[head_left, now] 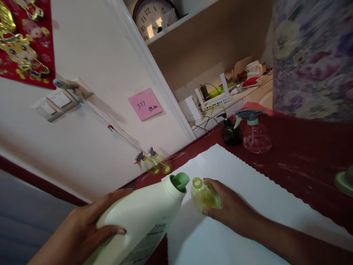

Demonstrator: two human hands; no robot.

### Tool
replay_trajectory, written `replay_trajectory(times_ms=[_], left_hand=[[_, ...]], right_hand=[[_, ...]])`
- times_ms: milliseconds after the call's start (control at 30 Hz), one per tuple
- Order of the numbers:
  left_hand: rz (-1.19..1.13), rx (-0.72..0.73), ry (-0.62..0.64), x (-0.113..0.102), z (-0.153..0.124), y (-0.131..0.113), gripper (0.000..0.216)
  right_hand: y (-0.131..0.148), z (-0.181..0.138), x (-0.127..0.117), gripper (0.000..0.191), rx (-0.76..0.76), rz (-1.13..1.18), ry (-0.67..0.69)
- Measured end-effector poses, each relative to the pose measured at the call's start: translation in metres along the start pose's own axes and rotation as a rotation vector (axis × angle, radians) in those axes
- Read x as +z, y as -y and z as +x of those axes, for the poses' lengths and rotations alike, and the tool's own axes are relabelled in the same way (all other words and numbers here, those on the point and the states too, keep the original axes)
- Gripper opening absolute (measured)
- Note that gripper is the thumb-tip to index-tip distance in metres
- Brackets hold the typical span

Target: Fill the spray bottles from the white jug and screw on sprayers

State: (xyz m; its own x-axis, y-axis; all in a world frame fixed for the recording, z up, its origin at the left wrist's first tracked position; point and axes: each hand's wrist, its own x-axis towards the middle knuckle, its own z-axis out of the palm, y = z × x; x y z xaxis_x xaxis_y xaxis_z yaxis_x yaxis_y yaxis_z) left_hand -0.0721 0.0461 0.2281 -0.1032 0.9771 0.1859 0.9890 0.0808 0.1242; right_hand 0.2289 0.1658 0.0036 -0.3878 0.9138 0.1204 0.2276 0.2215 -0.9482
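My left hand (91, 224) grips a large white jug (138, 217) with a green pour spout (179, 181), tilted so the spout leans to the right. My right hand (230, 208) is wrapped round a small yellow-green bottle (204, 195) with its neck open and no cap on it. The spout sits just left of the small bottle's mouth, close to it but apart. Both are held above a white mat (248, 191) lying on a dark red tabletop (303, 158).
Two small yellow spray bottles (156, 162) stand by the wall. A dark spray bottle (231, 131) and a pink spray bottle (255, 134) stand at the mat's far edge. A green object (345, 180) shows at the right edge. A router (213, 97) sits on a shelf behind.
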Motion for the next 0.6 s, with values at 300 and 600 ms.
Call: replay_trajectory(times_ms=[300, 600], left_hand=[[-0.011, 0.001, 0.103, -0.001, 0.01, -0.014, 0.05], [0.009, 0.044, 0.128, -0.004, 0.011, -0.011, 0.05]], right_hand=[[-0.002, -0.001, 0.001, 0.084, -0.012, -0.032, 0.034], [0.002, -0.001, -0.001, 0.083, -0.01, -0.034, 0.04]])
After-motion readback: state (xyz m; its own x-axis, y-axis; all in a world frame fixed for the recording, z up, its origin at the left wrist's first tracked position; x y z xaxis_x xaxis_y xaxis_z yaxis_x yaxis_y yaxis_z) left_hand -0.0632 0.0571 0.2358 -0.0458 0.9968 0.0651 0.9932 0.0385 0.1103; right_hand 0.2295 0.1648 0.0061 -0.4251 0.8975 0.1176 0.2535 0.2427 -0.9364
